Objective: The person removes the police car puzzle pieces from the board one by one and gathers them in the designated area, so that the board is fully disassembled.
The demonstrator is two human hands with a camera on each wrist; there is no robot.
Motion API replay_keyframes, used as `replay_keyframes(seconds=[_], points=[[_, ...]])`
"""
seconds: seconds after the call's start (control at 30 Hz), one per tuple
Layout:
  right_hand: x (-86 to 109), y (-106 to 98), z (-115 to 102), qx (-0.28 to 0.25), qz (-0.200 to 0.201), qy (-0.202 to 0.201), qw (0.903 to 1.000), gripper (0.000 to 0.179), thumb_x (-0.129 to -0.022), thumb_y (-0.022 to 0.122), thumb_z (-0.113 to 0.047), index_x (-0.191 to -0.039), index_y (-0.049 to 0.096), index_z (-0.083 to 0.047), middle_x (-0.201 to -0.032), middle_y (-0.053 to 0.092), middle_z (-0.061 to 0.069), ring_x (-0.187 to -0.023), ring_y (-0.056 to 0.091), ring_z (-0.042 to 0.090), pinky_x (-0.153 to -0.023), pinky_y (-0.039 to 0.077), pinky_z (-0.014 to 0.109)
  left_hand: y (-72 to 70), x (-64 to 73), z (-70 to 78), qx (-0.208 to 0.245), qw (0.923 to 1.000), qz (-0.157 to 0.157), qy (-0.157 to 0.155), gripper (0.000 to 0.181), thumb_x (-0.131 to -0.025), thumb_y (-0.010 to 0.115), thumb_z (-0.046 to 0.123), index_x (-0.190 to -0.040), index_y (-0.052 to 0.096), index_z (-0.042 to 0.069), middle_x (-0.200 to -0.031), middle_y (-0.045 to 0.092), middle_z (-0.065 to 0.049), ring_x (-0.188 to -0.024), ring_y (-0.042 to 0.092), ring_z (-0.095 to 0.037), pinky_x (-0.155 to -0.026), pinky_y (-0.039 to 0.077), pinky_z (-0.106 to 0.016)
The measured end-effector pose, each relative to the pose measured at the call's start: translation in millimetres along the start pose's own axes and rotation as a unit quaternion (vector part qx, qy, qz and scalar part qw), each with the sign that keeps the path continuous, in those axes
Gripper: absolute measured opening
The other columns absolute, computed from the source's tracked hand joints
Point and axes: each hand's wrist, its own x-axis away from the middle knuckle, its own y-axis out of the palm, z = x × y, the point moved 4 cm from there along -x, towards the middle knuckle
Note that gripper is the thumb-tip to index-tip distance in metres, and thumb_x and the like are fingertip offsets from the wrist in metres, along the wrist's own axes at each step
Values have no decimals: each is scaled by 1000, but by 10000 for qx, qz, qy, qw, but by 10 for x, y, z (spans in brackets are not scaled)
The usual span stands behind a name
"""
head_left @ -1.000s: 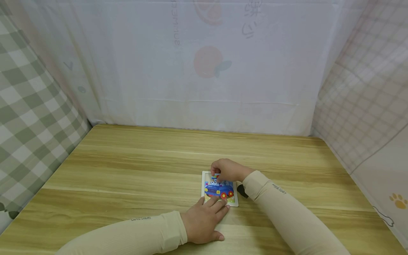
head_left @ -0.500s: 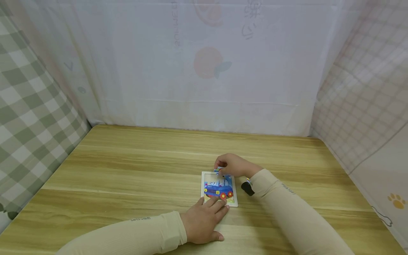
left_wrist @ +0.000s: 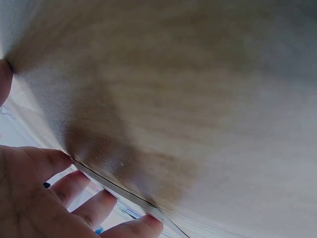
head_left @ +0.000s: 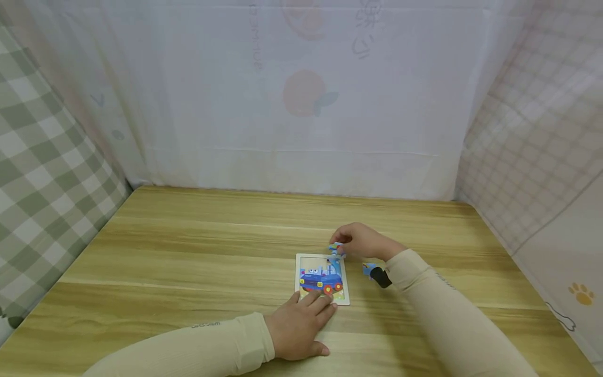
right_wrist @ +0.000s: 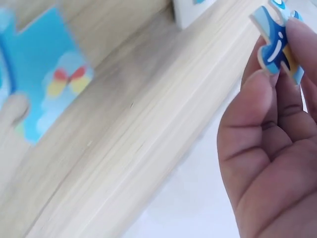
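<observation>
A jigsaw puzzle tray (head_left: pixel 347 293) with a white border lies on the table, showing a blue cartoon car with eyes. Across its near edge rests my left hand (head_left: pixel 301 327), fingers straight; in the left wrist view the fingertips (left_wrist: pixel 101 203) lie over the tray's edge. My right hand (head_left: pixel 365 242) is above the tray's far right corner. Between thumb and fingers it pinches a blue puzzle piece (right_wrist: pixel 275 47). Another blue puzzle piece (right_wrist: pixel 59 74), with a red and yellow butterfly, lies on the table right of the tray.
A black object (head_left: pixel 380 277) shows by my right wrist and partly covers the loose piece. The wooden table (head_left: pixel 188 235) ends at a white curtain (head_left: pixel 212 104) at the back, with checked cloth at both sides.
My right hand has lifted the puzzle piece off the tray's upper part and moved it right and away. The loose piece on the right has come into sight. My left hand has stayed in place.
</observation>
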Motion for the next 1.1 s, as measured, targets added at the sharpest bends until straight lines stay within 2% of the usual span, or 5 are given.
replay_keyframes(seconds=[0.27,0.47,0.83,1.1], points=[[122,-107,137,-543,141,200,9982,8,-87,66,2,-93,61,0,-85,65,6,-79,60,15,-73,49,31,15,8,-4,-48,10000,55,-46,74,-89,51,64,-147,42,19,-146,40,4,-136,37,-18,-100,44,-47],[230,-190,251,-724,266,350,9964,9,-86,68,0,-93,63,1,-85,65,5,-79,59,16,-73,49,32,25,1,-6,-66,9999,48,-74,75,-88,51,65,-147,41,20,-146,40,5,-137,36,-18,-100,43,-47],[424,-298,510,-691,487,731,9937,14,-86,69,-6,-98,66,1,-89,66,3,-83,56,17,-77,47,31,25,-8,0,-90,9999,37,-93,75,-88,51,66,-147,41,21,-147,39,6,-137,35,-18,-101,42,-46],[570,-340,674,-833,620,966,9899,18,-84,73,-9,-95,66,3,-81,64,1,-75,55,12,-66,46,24,19,-8,4,-116,9999,75,-88,75,-88,51,67,-147,42,21,-146,40,6,-137,36,-17,-100,43,-46]])
